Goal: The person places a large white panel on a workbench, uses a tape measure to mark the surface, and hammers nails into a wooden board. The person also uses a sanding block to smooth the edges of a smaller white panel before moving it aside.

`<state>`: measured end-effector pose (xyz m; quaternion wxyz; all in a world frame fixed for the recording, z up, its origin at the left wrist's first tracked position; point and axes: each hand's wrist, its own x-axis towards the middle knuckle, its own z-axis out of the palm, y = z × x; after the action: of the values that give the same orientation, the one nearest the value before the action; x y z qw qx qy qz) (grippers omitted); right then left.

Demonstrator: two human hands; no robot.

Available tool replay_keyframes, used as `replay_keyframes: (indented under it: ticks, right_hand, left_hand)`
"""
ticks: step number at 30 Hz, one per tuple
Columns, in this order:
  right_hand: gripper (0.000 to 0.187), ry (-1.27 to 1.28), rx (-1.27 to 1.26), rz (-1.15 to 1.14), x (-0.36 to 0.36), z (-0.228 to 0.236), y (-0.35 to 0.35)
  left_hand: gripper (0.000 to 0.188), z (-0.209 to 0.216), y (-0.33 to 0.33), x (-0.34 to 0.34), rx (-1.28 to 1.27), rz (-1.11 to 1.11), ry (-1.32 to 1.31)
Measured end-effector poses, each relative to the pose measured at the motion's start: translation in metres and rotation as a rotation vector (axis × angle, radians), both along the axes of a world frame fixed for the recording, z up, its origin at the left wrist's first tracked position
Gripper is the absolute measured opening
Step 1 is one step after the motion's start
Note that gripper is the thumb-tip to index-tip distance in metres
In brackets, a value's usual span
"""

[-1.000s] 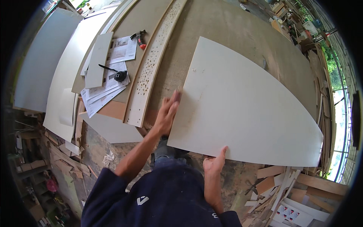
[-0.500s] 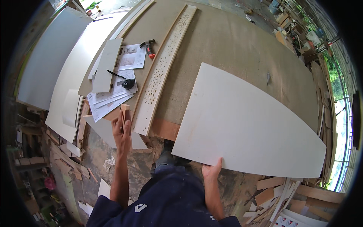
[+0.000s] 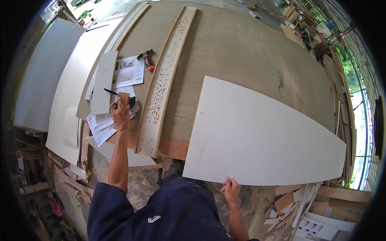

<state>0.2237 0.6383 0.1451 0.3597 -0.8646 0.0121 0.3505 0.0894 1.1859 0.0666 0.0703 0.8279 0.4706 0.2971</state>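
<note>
My left hand (image 3: 120, 114) grips a small brown wooden block (image 3: 124, 97) from below, its fingers closed round it. Behind the block, partly hidden, is a black tape measure (image 3: 132, 102) on printed papers (image 3: 129, 72). A narrow pale board (image 3: 105, 80) lies over the papers beside that hand. The large white panel (image 3: 257, 136), with one curved edge, rests on the work table (image 3: 233, 44) to the right. Close to the panel's near edge is my right hand (image 3: 230, 190), its fingers curled in and nothing visible in them.
A long strip of board dotted with holes (image 3: 165, 86) runs away from me across the table. A hammer (image 3: 147, 61) with a red-and-black handle lies left of it. White sheets (image 3: 66, 108) stand at the left. Wood offcuts (image 3: 289, 201) are piled at the lower right.
My left hand has moved forward and left with the block, over the papers and tape measure. My right hand has let go of the panel's near edge and curled its fingers.
</note>
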Motion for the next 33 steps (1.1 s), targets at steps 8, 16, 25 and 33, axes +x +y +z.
replay_keyframes:
  ticks: [8, 16, 25, 33]
  right_hand:
    - [0.064, -1.064, 0.027, 0.739, 0.185, -0.037, 0.164]
    - [0.079, -1.061, -0.127, 1.099, 0.250, -0.080, 0.260]
    - [0.089, -0.582, 0.449, 1.662, -0.006, -0.070, 0.131]
    - [0.048, -0.342, 1.010, 1.464, 0.008, -0.034, 0.127]
  left_hand:
    - [0.065, 0.009, 0.028, -0.006, -0.046, 0.309, 0.060]
    - [0.054, 0.044, -0.141, -0.072, -0.141, 0.262, -0.331]
    - [0.050, -0.031, -0.375, -0.151, -0.370, 0.818, -0.391]
    - [0.045, 0.012, -0.443, -0.088, -0.560, 0.782, -0.920]
